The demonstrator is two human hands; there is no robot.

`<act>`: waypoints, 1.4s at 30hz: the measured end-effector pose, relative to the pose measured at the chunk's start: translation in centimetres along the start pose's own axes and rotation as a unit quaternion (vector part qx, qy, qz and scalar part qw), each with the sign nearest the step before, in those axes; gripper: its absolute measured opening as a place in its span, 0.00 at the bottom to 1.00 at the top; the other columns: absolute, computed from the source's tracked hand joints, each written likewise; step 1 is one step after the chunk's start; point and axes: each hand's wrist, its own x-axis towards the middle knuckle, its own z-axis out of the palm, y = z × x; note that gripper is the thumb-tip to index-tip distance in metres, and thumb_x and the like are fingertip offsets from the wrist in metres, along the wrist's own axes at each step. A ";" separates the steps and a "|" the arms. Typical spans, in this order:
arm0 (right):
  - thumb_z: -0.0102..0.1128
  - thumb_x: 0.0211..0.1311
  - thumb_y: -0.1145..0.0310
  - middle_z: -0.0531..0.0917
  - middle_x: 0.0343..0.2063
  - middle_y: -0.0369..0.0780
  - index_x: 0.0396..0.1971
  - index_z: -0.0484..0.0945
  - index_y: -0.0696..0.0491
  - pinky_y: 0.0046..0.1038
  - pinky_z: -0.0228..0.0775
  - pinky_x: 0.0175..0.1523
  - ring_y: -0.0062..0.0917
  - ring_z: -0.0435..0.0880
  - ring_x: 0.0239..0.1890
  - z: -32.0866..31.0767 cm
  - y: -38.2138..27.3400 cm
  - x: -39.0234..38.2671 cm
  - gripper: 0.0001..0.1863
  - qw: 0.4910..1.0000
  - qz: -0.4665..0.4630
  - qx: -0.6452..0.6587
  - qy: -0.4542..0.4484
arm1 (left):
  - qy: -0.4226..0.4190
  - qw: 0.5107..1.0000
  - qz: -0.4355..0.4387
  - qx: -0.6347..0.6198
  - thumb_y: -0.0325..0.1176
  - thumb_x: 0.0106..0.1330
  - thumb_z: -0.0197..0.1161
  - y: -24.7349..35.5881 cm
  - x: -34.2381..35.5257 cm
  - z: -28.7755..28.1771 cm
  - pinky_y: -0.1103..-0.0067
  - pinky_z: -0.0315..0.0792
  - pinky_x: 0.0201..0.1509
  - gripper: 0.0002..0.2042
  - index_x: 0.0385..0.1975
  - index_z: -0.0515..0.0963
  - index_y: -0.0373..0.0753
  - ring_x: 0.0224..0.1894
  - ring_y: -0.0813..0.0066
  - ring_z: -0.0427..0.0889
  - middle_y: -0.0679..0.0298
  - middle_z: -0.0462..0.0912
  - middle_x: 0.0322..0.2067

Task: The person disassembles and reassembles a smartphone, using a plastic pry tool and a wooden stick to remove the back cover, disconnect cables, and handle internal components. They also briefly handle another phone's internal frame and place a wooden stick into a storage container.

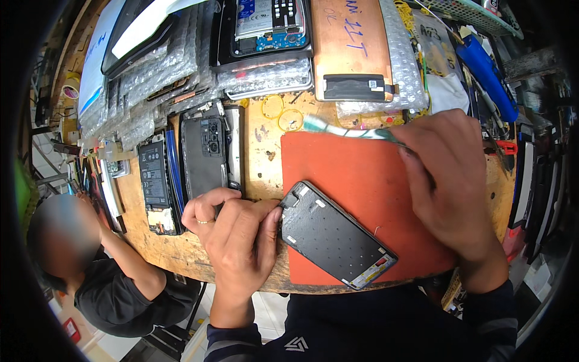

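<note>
A black phone mid-frame [332, 238], its battery bay dotted with small marks, lies slantwise on a red-orange mat [350, 163]. My left hand [235, 238] pinches its upper left corner between thumb and fingers. Over the mat's far right part, my right hand [449, 181] is closed on one end of a thin white and green strip [347, 131]. The strip stretches left from the fingertips along the mat's far edge, and its far end is blurred. My right hand is apart from the phone frame.
Opened phones [205, 151] stand left of the mat on the wooden bench [259, 181]. Bubble-wrapped parts [163, 72] pile up behind. A copper-coloured panel [356, 42] lies at the back, a blue-handled tool [488, 78] at far right. Another person [120, 289] sits at left.
</note>
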 end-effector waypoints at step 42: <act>0.77 0.53 0.77 0.90 0.49 0.46 0.77 0.64 0.66 0.28 0.84 0.52 0.29 0.91 0.42 -1.0 -8.8 -6.4 0.49 0.875 0.134 0.430 -0.178 | 0.007 0.996 0.002 -0.090 0.24 0.63 0.75 -1.3 -1.5 -1.2 0.64 0.63 0.61 0.07 0.39 0.86 0.37 0.45 0.60 0.81 0.62 0.83 0.33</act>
